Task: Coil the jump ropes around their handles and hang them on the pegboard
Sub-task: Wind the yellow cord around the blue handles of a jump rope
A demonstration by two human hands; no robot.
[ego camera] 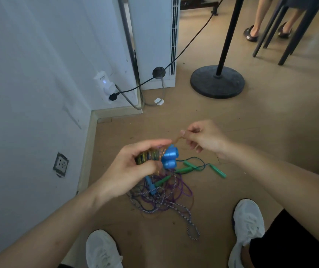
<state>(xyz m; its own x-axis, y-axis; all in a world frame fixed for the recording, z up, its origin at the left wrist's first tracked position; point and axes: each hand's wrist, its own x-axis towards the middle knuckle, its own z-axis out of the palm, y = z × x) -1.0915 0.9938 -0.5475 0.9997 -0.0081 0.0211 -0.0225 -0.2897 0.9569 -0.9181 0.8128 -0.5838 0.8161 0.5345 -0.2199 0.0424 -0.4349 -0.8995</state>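
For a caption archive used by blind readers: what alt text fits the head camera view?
A person's left hand grips a pair of blue handles wrapped in coils of orange rope, while the right hand pinches the rope's free part beside them. Below, on the wooden floor, lies a tangle of other jump ropes with green and blue handles.

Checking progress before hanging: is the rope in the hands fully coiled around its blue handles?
Mostly coiled, not finished. The blue handles in the left hand are wrapped; the right hand pinches a loose rope end.
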